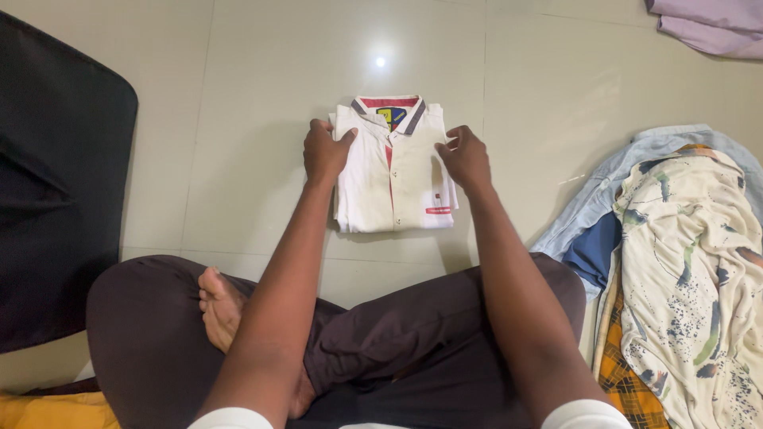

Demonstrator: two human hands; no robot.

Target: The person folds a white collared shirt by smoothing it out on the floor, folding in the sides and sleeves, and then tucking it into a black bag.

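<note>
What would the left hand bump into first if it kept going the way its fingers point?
The left hand already touches the folded white shirt at its left shoulder. Going straight on, it would probably slide across the shirt toward the collar, though depth is hard to judge.

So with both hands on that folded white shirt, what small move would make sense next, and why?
Probably slide both hands outward to smooth the shoulders. The white shirt already lies folded in a neat rectangle on the tiled floor, collar up, and the left hand and right hand rest at its upper edges.
</note>
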